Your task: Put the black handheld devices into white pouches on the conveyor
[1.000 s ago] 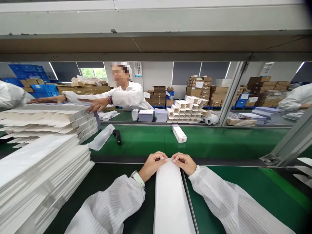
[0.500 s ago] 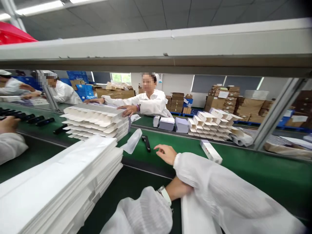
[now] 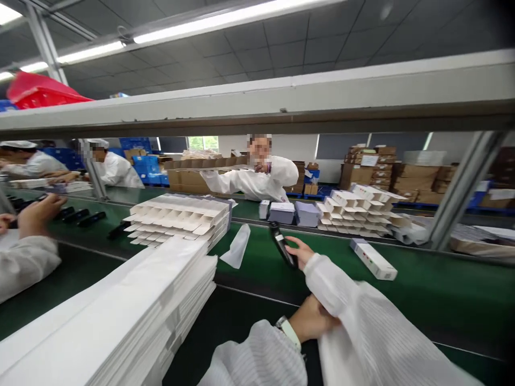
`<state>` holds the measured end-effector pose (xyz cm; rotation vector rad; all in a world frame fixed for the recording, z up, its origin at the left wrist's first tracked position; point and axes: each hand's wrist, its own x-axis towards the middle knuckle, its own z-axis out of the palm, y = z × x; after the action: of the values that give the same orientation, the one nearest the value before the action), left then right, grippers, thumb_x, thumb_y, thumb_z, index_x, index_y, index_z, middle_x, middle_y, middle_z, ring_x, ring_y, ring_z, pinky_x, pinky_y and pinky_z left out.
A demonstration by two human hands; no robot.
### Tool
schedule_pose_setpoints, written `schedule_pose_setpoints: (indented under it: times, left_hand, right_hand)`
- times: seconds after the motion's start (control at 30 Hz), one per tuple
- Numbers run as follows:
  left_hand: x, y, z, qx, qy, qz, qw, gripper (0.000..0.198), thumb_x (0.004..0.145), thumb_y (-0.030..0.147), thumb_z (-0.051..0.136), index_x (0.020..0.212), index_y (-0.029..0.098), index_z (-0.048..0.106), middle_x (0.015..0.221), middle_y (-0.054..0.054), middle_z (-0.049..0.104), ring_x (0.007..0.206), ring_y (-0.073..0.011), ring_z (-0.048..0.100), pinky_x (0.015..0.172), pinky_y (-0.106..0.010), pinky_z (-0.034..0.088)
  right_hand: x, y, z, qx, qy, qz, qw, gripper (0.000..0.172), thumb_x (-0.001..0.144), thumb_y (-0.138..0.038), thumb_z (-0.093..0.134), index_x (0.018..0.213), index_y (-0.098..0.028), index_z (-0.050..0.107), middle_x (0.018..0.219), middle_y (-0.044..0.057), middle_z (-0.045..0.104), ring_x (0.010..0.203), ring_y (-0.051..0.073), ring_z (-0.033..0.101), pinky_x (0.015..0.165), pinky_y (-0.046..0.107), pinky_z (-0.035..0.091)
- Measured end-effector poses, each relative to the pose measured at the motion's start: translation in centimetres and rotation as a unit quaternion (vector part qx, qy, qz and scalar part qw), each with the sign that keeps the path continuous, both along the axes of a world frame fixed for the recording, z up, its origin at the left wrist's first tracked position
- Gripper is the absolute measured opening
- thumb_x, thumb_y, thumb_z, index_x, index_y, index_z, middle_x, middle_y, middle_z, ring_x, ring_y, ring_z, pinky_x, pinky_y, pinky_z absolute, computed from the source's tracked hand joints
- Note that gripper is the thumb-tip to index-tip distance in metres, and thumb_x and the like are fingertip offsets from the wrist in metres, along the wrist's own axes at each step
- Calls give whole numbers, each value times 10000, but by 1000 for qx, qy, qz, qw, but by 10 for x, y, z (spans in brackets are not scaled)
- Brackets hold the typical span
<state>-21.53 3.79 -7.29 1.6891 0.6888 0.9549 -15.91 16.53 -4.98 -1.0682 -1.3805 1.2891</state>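
Note:
My right hand (image 3: 301,252) reaches out over the green belt (image 3: 249,279), its fingers closed round one end of a black handheld device (image 3: 280,241). Beneath my right sleeve is my left hand (image 3: 316,319), with a watch on its wrist; its fingers are hidden by the sleeve. A white sheet or box (image 3: 340,356) lies just below my left hand. A crumpled translucent sleeve (image 3: 238,246) rests on the belt left of the device, and a small white box (image 3: 374,258) lies to its right.
A tall stack of white flat sheets (image 3: 120,300) fills the left front. Behind it stand open cartons (image 3: 181,212). More cartons (image 3: 358,209) are stacked across the belt. A co-worker (image 3: 261,179) opposite holds a carton tray. Another person's hand (image 3: 40,214) is at left.
My right hand has closed on the black device and lifted it off the belt. The co-worker opposite has raised a layer of cartons. The view has tilted upward.

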Motion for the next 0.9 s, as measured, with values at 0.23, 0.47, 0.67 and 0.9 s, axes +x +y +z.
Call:
schedule_pose_setpoints:
  times: [0.23,0.47,0.67,0.9]
  left_hand:
    - [0,6,9,69,58,-33,995,162,719,302,531,687,155,590,679,-6,519,749,-155,427,714,-253,316]
    - [2,-4,26,74,71,-23,994,182,737,325,507,665,161,541,675,16,466,723,-131,394,710,-237,287]
    - [8,-5,42,51,2,42,998,211,751,361,468,704,159,505,794,-3,450,712,-116,434,660,-217,344]
    - [22,0,63,33,-89,112,989,180,735,339,487,756,167,534,1014,-41,427,855,-139,462,749,-229,364]
  right_hand:
    - [121,-88,15,-19,197,-6,980,934,461,-160,726,1155,-367,137,762,-24,591,775,240,592,628,418,450]
    - [130,-97,23,-51,160,71,983,747,567,-255,684,1090,-347,158,717,-47,570,657,211,619,624,425,455]
    - [117,-99,24,-35,151,58,986,414,598,-361,651,871,-258,357,647,-45,566,574,139,587,536,272,441]
    - [110,-105,30,-7,174,89,981,361,540,-327,694,783,-216,452,611,-53,542,574,103,529,518,222,413]
